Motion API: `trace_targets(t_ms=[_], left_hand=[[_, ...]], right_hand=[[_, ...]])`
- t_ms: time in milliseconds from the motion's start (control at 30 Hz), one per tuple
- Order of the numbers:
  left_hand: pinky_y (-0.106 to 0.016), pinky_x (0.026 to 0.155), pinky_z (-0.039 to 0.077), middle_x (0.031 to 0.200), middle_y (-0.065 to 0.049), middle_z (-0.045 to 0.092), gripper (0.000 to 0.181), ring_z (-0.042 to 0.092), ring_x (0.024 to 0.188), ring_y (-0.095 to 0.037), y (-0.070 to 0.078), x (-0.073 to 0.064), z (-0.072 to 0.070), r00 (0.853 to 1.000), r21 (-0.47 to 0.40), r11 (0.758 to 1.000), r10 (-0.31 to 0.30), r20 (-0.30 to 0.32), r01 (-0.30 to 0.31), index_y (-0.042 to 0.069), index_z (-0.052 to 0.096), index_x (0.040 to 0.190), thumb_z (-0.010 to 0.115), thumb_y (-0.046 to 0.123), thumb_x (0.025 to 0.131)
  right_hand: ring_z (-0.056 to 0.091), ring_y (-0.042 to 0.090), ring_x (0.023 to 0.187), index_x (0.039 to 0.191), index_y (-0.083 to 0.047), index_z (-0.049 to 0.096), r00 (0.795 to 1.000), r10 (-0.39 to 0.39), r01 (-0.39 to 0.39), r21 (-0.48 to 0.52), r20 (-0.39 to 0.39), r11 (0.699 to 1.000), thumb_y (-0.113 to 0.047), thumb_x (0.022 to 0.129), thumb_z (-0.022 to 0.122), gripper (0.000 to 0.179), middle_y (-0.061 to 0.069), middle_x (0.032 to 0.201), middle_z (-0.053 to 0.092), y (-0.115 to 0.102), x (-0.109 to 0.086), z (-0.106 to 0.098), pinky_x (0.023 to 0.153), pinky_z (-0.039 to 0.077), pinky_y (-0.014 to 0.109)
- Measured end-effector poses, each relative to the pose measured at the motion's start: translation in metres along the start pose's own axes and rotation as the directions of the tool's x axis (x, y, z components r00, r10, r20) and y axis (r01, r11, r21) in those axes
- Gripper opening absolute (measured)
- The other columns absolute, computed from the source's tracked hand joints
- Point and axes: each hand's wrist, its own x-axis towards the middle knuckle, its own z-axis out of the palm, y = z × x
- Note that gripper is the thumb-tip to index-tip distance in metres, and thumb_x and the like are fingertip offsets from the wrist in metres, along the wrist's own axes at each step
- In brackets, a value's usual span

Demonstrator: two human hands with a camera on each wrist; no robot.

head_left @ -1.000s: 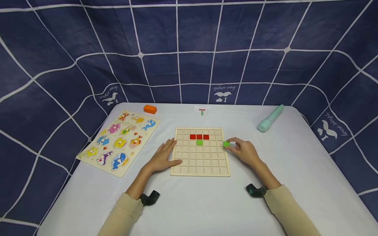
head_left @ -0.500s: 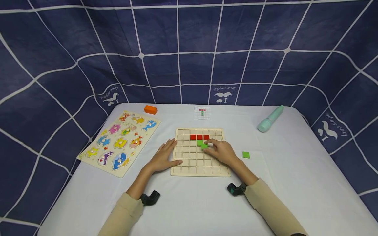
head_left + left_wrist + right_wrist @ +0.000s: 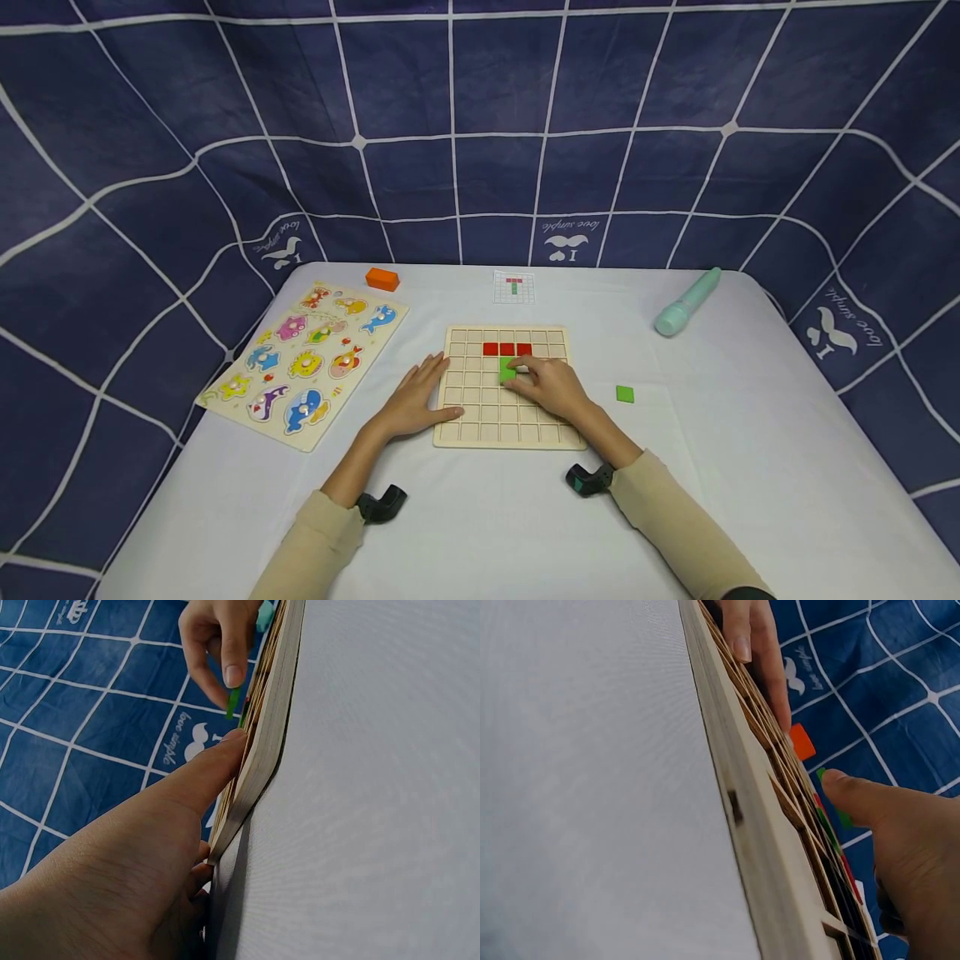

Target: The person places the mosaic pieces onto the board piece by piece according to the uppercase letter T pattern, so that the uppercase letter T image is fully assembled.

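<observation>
A wooden grid board [image 3: 487,432] lies on the white table with a row of three red tiles [image 3: 507,349] in its upper cells. Directly below the middle red one sits a green tile [image 3: 506,362]. Between thumb and finger, my right hand [image 3: 553,388] pinches another green tile [image 3: 232,703], held just over the cell beneath and tilted in the left wrist view. My left hand [image 3: 411,400] rests along the board's left edge, its thumb [image 3: 225,750] stretched over the frame. To the right of the board lies a loose green tile [image 3: 625,394].
Behind the board lies a small pattern card [image 3: 513,287] showing a red and green T. An animal peg puzzle [image 3: 303,367] is at the left, with an orange block [image 3: 382,279] beyond it. A mint-green microphone-shaped object [image 3: 686,304] lies at the back right.
My right hand has carried its green tile leftward from the board's right edge to below the placed green tile, uncovering the loose tile on the table. My left hand has stayed put.
</observation>
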Motion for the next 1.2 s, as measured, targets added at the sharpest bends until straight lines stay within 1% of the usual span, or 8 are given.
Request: trace_targets(t_ms=[200,600,700,867,1067,1200], left_hand=[[-0.041,0.112,0.003,0.153,-0.012,0.013,0.096,0.006,0.140,-0.026,0.000,0.000,0.000,1.000,0.003,1.000,0.006,0.000,-0.006,0.004,0.020,0.147,0.062,0.057,0.079],[-0.038,0.112,0.002,0.153,-0.010,0.012,0.097,0.005,0.140,-0.023,0.002,-0.001,-0.002,1.000,-0.005,1.000,-0.010,0.010,0.010,0.005,0.019,0.147,0.062,0.058,0.078],[-0.038,0.112,0.002,0.153,-0.010,0.012,0.097,0.005,0.140,-0.023,0.002,-0.001,-0.003,1.000,-0.010,1.000,-0.008,0.012,0.008,0.005,0.019,0.147,0.062,0.058,0.078],[-0.036,0.112,0.001,0.154,-0.008,0.011,0.096,0.004,0.140,-0.021,0.000,-0.001,-0.002,1.000,0.003,1.000,-0.011,0.014,0.011,0.007,0.018,0.148,0.060,0.060,0.079],[-0.036,0.112,0.001,0.154,-0.007,0.010,0.096,0.004,0.140,-0.021,-0.001,-0.001,-0.001,1.000,-0.002,1.000,-0.012,0.013,0.012,0.008,0.018,0.148,0.060,0.059,0.079],[-0.036,0.112,0.001,0.154,-0.006,0.010,0.096,0.004,0.140,-0.021,0.000,0.000,0.000,1.000,-0.011,1.000,-0.013,0.013,0.013,0.008,0.018,0.148,0.061,0.059,0.079]], right_hand=[[0.031,0.004,0.043,0.104,-0.018,0.068,1.000,0.009,-0.009,-0.012,0.011,1.000,-0.041,0.082,0.068,0.032,-0.012,0.048,0.037,0.001,-0.001,0.002,0.047,0.031,0.024],[0.031,0.004,0.043,0.105,-0.018,0.068,1.000,0.020,-0.019,-0.025,0.018,1.000,-0.042,0.082,0.067,0.033,-0.012,0.048,0.038,0.002,-0.002,0.004,0.044,0.030,0.023],[0.030,0.004,0.042,0.105,-0.019,0.068,1.000,0.012,-0.011,-0.017,0.012,1.000,-0.042,0.082,0.068,0.033,-0.012,0.048,0.037,0.002,-0.002,0.004,0.044,0.030,0.023],[0.031,0.004,0.042,0.105,-0.019,0.068,1.000,0.004,-0.004,0.004,0.008,1.000,-0.041,0.082,0.068,0.032,-0.012,0.048,0.038,0.003,-0.002,0.004,0.043,0.030,0.023],[0.032,0.005,0.043,0.107,-0.020,0.067,1.000,0.019,-0.020,0.034,0.019,0.999,-0.040,0.082,0.068,0.032,-0.012,0.050,0.039,0.003,-0.005,-0.002,0.044,0.031,0.024],[0.033,0.005,0.043,0.108,-0.020,0.067,0.999,0.032,-0.033,0.046,0.022,0.998,-0.040,0.082,0.068,0.033,-0.011,0.051,0.039,0.008,-0.011,-0.009,0.044,0.031,0.024]])
